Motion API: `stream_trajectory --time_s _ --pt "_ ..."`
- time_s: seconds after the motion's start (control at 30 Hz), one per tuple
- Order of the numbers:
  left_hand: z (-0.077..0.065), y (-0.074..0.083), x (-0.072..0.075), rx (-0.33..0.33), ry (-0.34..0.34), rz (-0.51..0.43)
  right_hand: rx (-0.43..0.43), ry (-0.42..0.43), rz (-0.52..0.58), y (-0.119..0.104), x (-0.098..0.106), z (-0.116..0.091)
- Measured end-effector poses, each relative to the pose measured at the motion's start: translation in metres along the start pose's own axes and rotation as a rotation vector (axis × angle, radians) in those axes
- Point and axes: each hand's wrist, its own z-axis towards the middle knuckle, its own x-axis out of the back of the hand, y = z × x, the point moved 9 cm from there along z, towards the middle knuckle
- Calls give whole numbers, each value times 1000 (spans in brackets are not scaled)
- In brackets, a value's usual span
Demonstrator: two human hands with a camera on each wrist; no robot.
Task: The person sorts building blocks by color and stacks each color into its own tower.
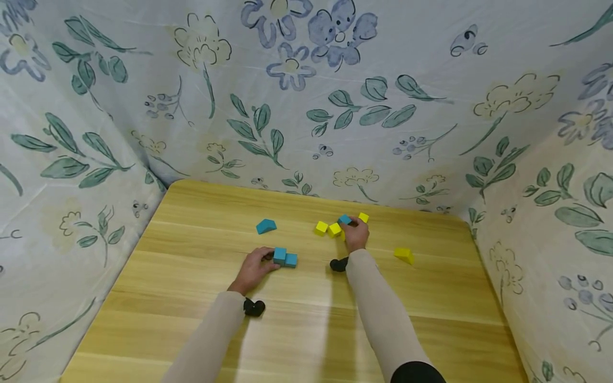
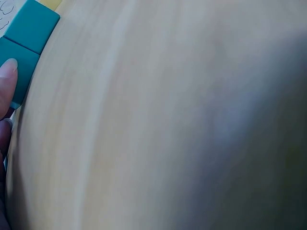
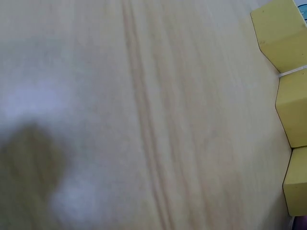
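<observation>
My left hand (image 1: pixel 253 270) holds a blue cube (image 1: pixel 280 255) between thumb and fingers. A second blue block (image 1: pixel 290 260) sits against its right side. The left wrist view shows the thumb (image 2: pixel 6 84) on one of two touching blue blocks (image 2: pixel 32 25). Farther back, my right hand (image 1: pixel 356 235) pinches a blue block (image 1: pixel 344 218) at its fingertips, among yellow blocks (image 1: pixel 333 230). Part of a yellow block is hidden under that hand. In the right wrist view, yellow blocks (image 3: pixel 298 103) stand in a row at the right edge; the hand is almost out of frame.
A blue block with sloping sides (image 1: pixel 266 226) lies behind the left hand. Another yellow block (image 1: pixel 321 228) and one at the back (image 1: pixel 364 217) flank the right hand. A yellow wedge-like block (image 1: pixel 404 255) lies to the right. Flowered cloth (image 1: pixel 297 143) surrounds the wooden table (image 1: pixel 191 298).
</observation>
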Motion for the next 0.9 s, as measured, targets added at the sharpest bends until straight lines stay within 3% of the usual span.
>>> stream_trajectory --time_s 0.5,0.9 --pt "0 4 1 -30 4 22 14 -19 67 3 1 3" --pt "-1 -1 -1 18 -10 19 39 -40 113 -2 6 0"
